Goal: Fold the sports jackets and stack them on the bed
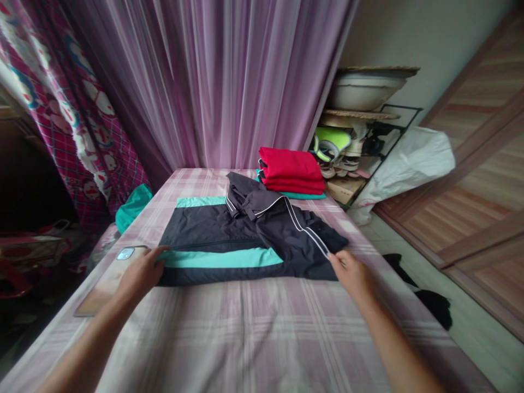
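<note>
Black-and-teal garment (254, 234) is laid lengthwise left to right between both hands on the plaid-covered surface (254, 338), its white-trimmed edge (315, 238) pinched at right by the fingers of the right hand (352, 273), its left end touched by the left hand (142, 270), whose grip cannot be told.

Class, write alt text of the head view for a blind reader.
Left hand touches and right hand pinches opposite ends of a dark garment with turquoise panels on a plaid cloth. A phone lies beside the left hand; folded red fabric is stacked behind.
</note>
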### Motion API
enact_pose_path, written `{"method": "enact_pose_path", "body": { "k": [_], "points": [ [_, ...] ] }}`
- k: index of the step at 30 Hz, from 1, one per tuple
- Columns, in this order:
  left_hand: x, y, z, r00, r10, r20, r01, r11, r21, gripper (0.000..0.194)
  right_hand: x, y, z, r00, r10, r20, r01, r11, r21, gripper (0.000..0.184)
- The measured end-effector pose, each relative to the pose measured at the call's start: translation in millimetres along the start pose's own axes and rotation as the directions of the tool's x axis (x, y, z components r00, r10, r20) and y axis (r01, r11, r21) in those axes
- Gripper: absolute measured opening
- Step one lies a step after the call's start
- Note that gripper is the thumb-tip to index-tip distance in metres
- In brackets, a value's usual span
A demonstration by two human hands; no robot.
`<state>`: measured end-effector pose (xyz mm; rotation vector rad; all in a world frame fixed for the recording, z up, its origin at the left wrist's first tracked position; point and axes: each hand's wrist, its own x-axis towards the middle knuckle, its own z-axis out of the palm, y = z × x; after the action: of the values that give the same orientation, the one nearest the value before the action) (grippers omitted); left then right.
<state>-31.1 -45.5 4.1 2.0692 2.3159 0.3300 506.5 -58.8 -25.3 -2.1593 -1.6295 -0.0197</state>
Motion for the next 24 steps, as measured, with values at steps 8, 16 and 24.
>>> {"method": "enact_pose_path", "body": {
  "k": [8, 16, 24],
  "points": [
    [-13, 13, -13.5, 0.996, 0.082, 0.039, -0.088, 0.982, 0.168, 0.041, 1, -22, -15, 0.983, -0.091, 0.160, 0.113, 0.984, -0.137, 0.030],
    [24, 47, -11.1, 0.905, 0.384, 0.185, -0.399, 0.915, 0.055, 0.034, 75, -148, -31, 0.937, -0.312, 0.158, 0.323, 0.945, -0.047, 0.066],
    [18, 34, -19.4, 0.891, 0.385, 0.242, -0.420, 0.901, 0.110, 0.019, 168, -197, 17, 0.952, -0.256, 0.169, 0.238, 0.964, 0.118, 0.037]
  ]
}}
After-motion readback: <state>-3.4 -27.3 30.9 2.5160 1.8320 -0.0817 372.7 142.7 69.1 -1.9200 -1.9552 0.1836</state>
